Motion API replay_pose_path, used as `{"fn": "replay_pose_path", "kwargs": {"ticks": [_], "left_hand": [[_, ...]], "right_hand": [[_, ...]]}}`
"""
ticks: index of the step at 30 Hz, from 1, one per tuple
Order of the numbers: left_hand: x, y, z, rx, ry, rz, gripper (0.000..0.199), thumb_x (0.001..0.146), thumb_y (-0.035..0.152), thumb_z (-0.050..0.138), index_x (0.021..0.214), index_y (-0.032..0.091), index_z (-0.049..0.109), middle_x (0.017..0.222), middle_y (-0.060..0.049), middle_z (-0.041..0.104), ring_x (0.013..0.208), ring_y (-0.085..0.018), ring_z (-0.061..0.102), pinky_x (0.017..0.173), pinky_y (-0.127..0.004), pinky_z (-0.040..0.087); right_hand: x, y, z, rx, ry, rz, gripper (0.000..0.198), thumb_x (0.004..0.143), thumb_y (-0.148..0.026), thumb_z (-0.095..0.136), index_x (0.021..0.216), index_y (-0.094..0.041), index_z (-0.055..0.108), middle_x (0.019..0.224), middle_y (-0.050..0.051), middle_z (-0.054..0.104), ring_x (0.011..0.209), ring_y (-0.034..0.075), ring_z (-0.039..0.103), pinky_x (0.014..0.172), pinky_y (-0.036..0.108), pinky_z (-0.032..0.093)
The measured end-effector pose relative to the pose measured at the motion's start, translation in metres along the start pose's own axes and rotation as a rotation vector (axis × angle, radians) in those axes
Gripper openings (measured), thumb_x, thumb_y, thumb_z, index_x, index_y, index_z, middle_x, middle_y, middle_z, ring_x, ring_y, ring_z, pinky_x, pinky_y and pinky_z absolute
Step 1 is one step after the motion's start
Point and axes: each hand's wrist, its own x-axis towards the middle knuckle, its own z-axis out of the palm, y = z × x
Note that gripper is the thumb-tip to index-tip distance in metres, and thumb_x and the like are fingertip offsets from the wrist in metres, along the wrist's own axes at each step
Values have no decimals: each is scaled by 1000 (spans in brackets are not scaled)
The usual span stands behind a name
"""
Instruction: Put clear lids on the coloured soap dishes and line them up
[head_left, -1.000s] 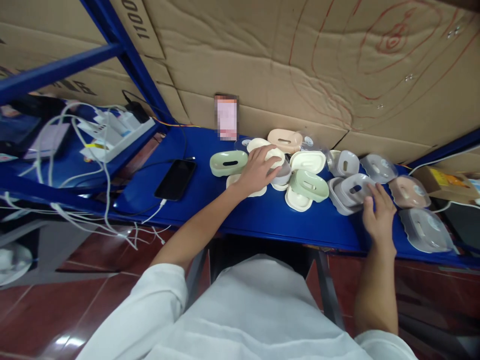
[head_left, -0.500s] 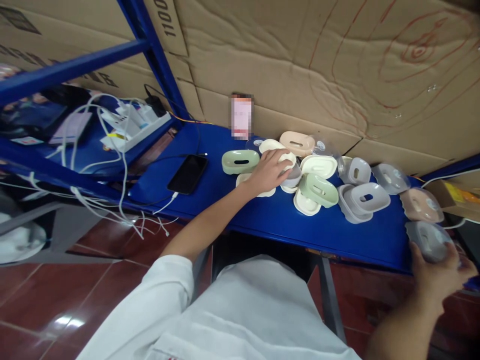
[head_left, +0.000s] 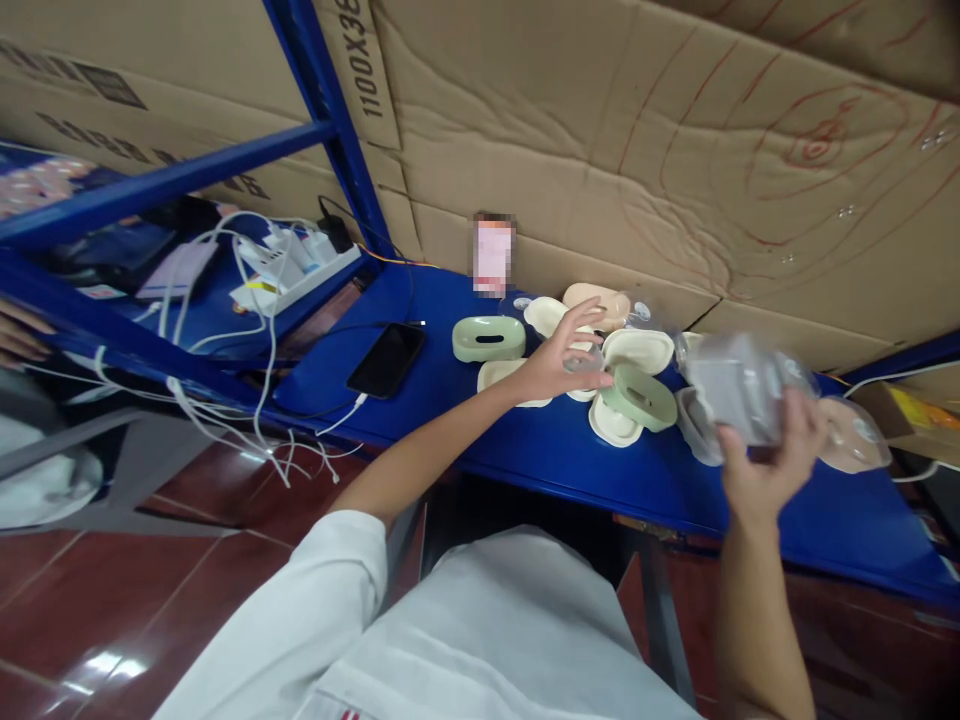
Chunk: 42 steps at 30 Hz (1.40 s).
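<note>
My right hand [head_left: 776,465] grips a grey soap dish with a clear cover [head_left: 739,390], raised over the right part of the blue table and blurred by motion. With fingers spread, my left hand [head_left: 559,362] hovers at the pile of dish parts, holding nothing that I can see. Around it lie a green dish [head_left: 489,340], a cream tray [head_left: 501,378], another cream tray [head_left: 637,350] and a second green dish [head_left: 643,398]. A grey dish [head_left: 697,428] sits partly hidden behind the held one. Farther right is a covered peach dish [head_left: 853,436].
A black phone [head_left: 386,360] with a white cable lies on the blue table [head_left: 540,450]. Another phone [head_left: 492,255] leans on the cardboard wall. Left stands a power strip [head_left: 300,270] with tangled cables. Another person's hand [head_left: 22,332] shows at the left edge.
My right hand has carried the covered grey dish from the table's right end leftward and up. My left hand has lifted off the cream piece and opened. The view has shifted slightly.
</note>
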Motion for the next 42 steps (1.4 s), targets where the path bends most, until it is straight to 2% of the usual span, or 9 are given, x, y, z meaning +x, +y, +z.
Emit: {"fn": "replay_pose_path", "kwargs": {"ticks": [2, 5, 9, 12, 20, 27, 32, 37, 42], "left_hand": [[1, 0, 2, -227, -55, -69, 122, 73, 54, 97, 167, 49, 20, 175, -12, 34, 141, -35, 59, 110, -56, 56], [3, -3, 0, -403, 65, -135, 120, 67, 50, 101, 164, 47, 30, 167, -8, 45, 144, -36, 55, 116, -55, 52], [8, -7, -6, -491, 314, -235, 103, 66, 44, 102, 152, 39, 47, 151, -7, 56, 140, -34, 55, 114, -48, 53], [9, -8, -6, -468, 382, -260, 96, 65, 39, 102, 145, 36, 50, 141, -5, 59, 135, -30, 57, 113, -44, 53], [10, -7, -4, -328, 451, -261, 99, 66, 44, 100, 146, 33, 44, 137, -5, 58, 134, -30, 58, 117, -52, 51], [7, -11, -8, -261, 342, -241, 100, 70, 53, 97, 149, 31, 41, 144, -8, 58, 135, -32, 59, 121, -53, 50], [8, -16, -15, -54, 225, -112, 111, 68, 72, 93, 154, 32, 37, 159, -12, 49, 145, -36, 54, 123, -56, 48], [13, -29, -30, 360, 362, 96, 108, 71, 79, 87, 152, 31, 36, 161, -15, 47, 150, -37, 49, 127, -56, 40], [11, -31, -47, 703, 440, 31, 95, 80, 76, 82, 151, 25, 45, 156, -18, 52, 150, -37, 49, 128, -55, 35]], "right_hand": [[22, -38, 30, 135, -181, -123, 85, 85, -59, 84, 161, -36, 55, 154, 14, 57, 142, 43, 58, 121, 67, 46], [51, -72, 72, 291, -425, -200, 77, 91, -60, 79, 160, -37, 55, 153, 13, 57, 143, 39, 57, 122, 62, 47], [78, -66, 114, 461, -566, -113, 58, 104, -66, 56, 153, -35, 62, 143, 11, 65, 137, 33, 62, 119, 58, 50], [83, -44, 128, 401, -522, 6, 57, 108, -66, 47, 152, -33, 63, 145, 11, 66, 137, 32, 62, 119, 58, 49], [66, -12, 129, -121, -491, 22, 60, 105, -59, 54, 150, -21, 64, 160, 21, 55, 151, 44, 48, 123, 71, 36], [59, -70, 123, 417, -655, -235, 54, 108, -57, 53, 154, -31, 60, 154, 10, 65, 144, 33, 59, 123, 57, 45], [50, -77, 126, 520, -576, -8, 46, 108, -59, 53, 132, -26, 75, 128, 9, 79, 117, 30, 74, 104, 50, 59], [63, -46, 121, 157, -373, 3, 48, 110, -56, 48, 137, -25, 71, 137, 13, 75, 132, 34, 65, 118, 57, 43], [71, -20, 121, -125, -489, -65, 45, 109, -47, 47, 144, -27, 68, 155, 14, 63, 144, 38, 52, 122, 68, 27]]}}
